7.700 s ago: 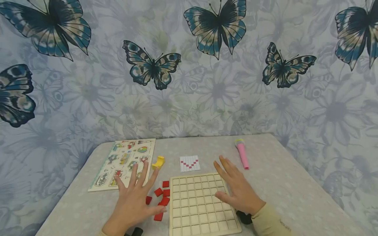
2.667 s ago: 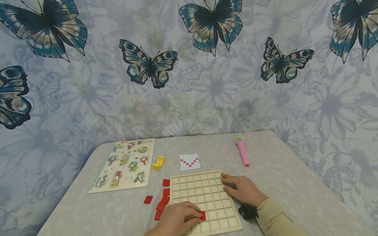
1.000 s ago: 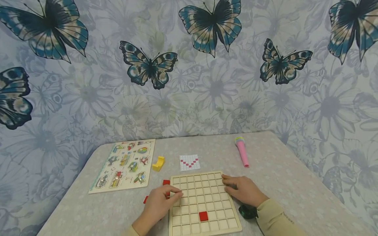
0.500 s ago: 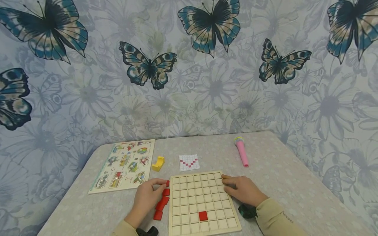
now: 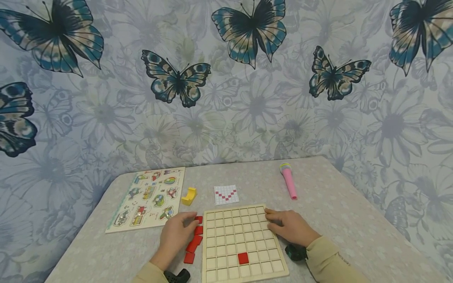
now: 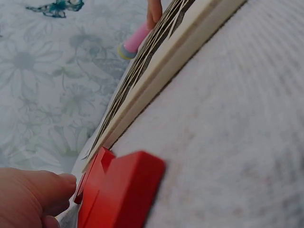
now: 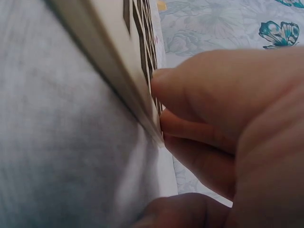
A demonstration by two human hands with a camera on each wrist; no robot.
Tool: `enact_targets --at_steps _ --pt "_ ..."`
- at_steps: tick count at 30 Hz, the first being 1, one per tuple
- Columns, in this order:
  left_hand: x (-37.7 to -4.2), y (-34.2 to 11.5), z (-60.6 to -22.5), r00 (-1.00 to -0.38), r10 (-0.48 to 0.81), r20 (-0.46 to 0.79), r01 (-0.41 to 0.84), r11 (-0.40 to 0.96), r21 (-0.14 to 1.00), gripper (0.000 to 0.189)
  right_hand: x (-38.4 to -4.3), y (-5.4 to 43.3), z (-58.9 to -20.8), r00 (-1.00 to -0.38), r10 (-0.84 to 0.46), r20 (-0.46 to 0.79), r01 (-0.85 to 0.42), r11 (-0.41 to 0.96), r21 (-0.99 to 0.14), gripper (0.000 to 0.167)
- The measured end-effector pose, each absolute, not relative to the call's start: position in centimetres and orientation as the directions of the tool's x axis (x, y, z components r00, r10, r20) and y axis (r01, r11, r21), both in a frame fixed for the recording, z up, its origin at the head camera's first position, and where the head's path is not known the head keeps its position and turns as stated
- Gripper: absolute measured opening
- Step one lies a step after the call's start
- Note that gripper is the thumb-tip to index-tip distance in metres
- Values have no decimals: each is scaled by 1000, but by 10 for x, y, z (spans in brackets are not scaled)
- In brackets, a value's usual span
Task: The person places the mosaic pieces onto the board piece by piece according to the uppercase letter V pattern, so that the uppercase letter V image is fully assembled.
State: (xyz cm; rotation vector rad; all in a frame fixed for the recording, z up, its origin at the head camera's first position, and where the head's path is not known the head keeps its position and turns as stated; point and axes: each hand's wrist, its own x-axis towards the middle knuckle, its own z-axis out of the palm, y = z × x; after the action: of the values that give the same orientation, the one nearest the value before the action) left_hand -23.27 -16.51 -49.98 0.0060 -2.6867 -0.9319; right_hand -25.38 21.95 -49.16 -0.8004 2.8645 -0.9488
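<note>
A wooden grid board (image 5: 231, 236) lies before me, a red square tile (image 5: 243, 258) in one cell near its front. My left hand (image 5: 177, 232) is beside a column of red tiles (image 5: 193, 244) along the board's left edge. Its bent thumb and index finger stand apart around the side of the farthest tile (image 5: 199, 219); in the left wrist view my fingertip (image 6: 68, 179) is close beside the tiles (image 6: 118, 190). My right hand (image 5: 293, 228) holds the board's far right edge; the right wrist view has its bent fingers (image 7: 183, 127) against that edge.
Behind the board lies a grid card (image 5: 226, 195) with a pink V pattern. A yellow block (image 5: 189, 195) and a picture puzzle board (image 5: 146, 198) are at the left, a pink toy microphone (image 5: 289, 181) at the back right. A butterfly-patterned wall rises behind the table.
A red tile was put into the grid by my left hand, which then moved back left to the tile column. My right hand came to the board's edge and stays there.
</note>
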Motion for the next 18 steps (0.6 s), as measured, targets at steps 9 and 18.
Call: enact_targets --at_steps 9,18 --pt "-232 -166 -500 -957 -87 278 98 803 587 32 -251 219 -489 -867 -477 142 -467 681 -564 44" --pt "-234 -165 -500 -962 -88 258 80 814 576 25 -250 219 -487 -867 -479 140 -468 682 -562 43"
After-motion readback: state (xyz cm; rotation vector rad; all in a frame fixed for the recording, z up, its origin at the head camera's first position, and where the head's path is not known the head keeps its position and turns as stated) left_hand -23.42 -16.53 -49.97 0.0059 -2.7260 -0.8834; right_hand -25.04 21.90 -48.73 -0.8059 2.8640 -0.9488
